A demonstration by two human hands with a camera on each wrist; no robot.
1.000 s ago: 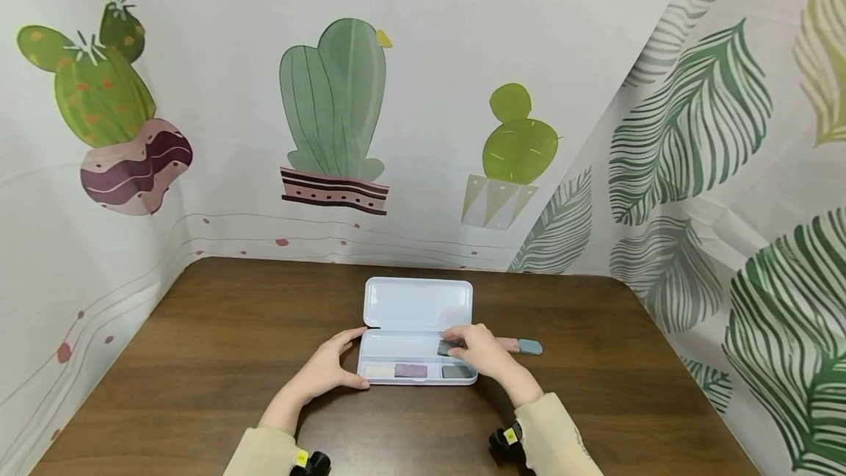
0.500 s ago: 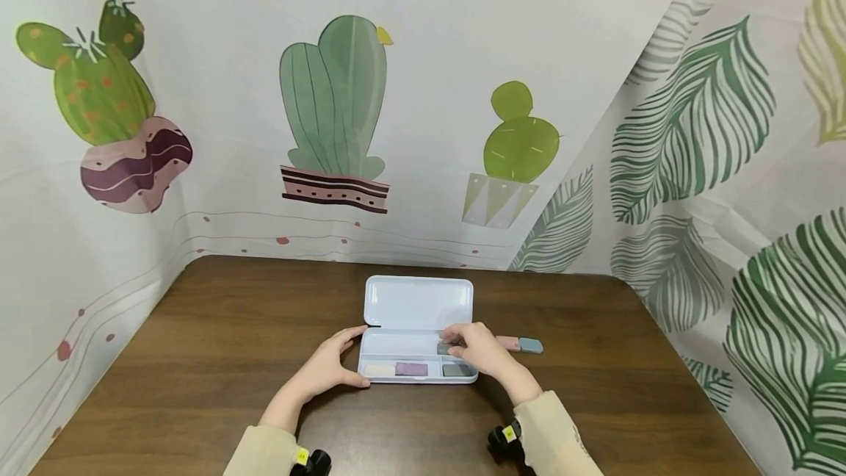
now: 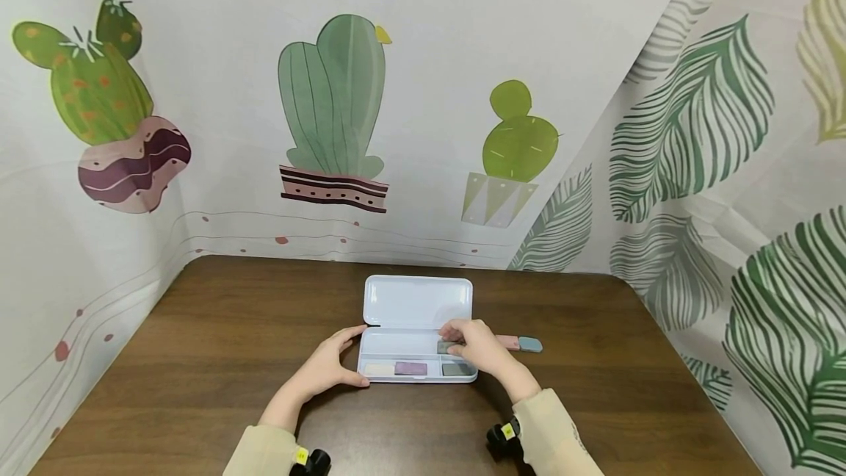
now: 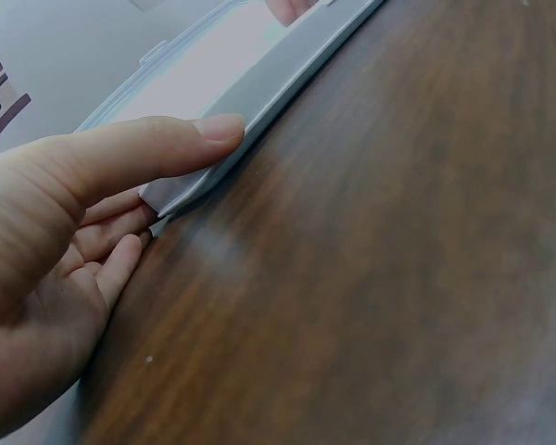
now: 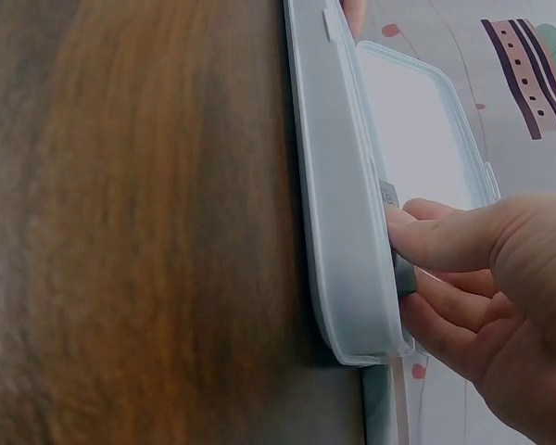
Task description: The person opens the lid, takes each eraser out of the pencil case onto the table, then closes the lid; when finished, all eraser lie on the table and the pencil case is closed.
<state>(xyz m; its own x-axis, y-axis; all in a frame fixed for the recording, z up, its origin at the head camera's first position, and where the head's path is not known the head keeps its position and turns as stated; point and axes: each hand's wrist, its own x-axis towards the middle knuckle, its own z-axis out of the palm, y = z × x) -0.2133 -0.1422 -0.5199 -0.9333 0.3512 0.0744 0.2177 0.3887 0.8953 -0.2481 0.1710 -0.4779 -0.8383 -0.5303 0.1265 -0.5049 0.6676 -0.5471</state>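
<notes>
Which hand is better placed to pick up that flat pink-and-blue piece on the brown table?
Likely the right hand, after releasing the grey rectangular block it pinches: it's nearer the pink-and-blue piece. The left hand holds the left end of the open pale rectangular box.

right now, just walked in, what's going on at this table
A person's left hand holds the left end of an open pale case on the wooden table. Their right hand pinches a dark grey block at the right of the rear compartment. In front, a whitish block and a purple block share one compartment; a second grey block sits right of them. A pink-and-blue item lies outside, to the right.
</notes>
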